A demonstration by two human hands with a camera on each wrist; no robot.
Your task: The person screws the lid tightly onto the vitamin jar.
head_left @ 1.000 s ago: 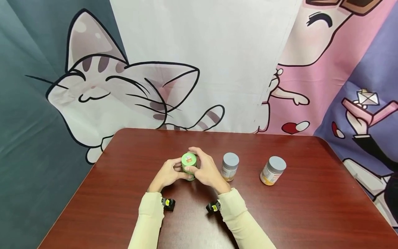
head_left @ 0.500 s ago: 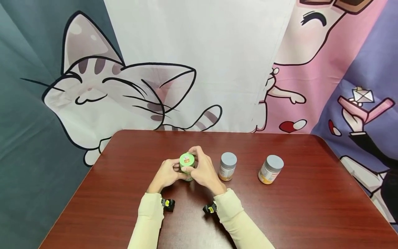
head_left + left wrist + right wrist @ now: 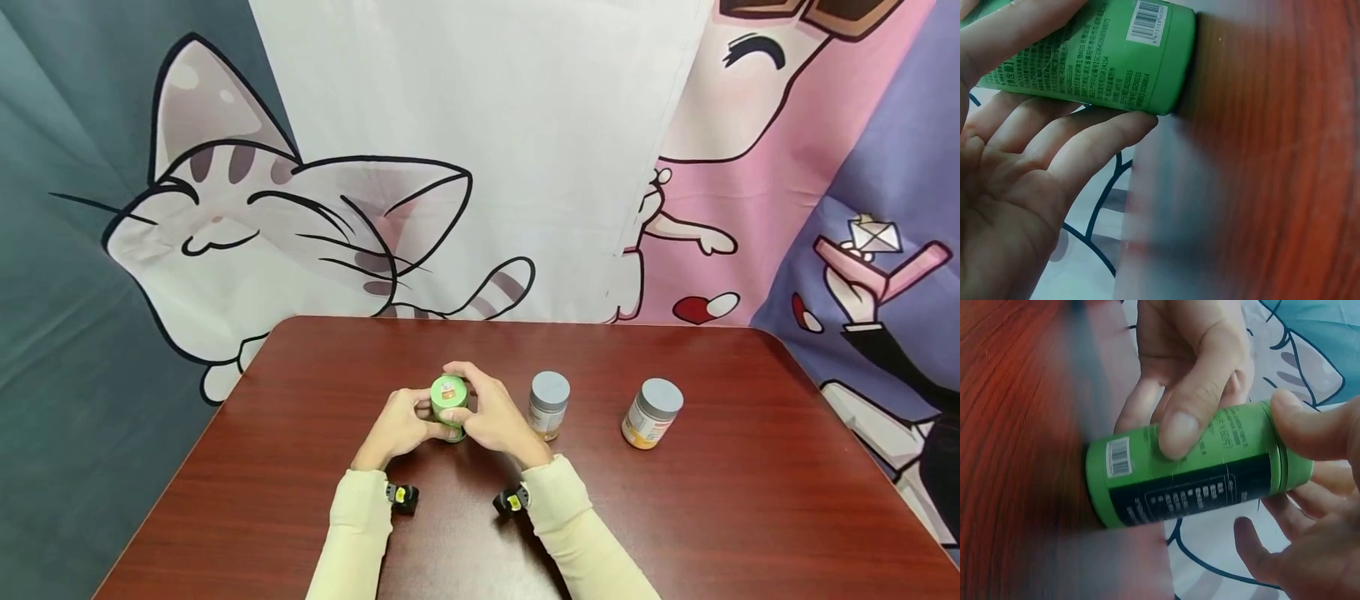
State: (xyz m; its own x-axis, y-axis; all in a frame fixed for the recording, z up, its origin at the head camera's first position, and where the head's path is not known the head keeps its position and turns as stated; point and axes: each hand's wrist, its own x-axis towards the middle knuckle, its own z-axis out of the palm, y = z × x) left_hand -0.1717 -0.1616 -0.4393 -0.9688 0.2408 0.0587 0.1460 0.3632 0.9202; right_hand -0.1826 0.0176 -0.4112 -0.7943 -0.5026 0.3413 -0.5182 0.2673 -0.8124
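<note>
A green bottle (image 3: 448,390) with a matching green lid stands upright on the table, left of two grey-lidded jars. My left hand (image 3: 397,427) grips its body from the left; in the right wrist view that thumb presses beside the barcode label (image 3: 1119,457). From the right, my right hand (image 3: 491,417) holds the lid (image 3: 1297,467), thumb on the near side and index finger round the far side. The left wrist view shows the bottle's printed lower body (image 3: 1116,56) with fingers (image 3: 1107,139) of my left hand alongside it.
Close to my right hand stands a white jar (image 3: 548,407) with a grey lid. A similar jar (image 3: 651,415) is farther right on the reddish-brown wooden table (image 3: 720,500). A cartoon-printed cloth (image 3: 480,108) hangs behind the table's far edge.
My right index finger has shifted leftward round the far side of the lid. The left hand keeps its grip, and the bottle stays upright. The head view has moved slightly.
</note>
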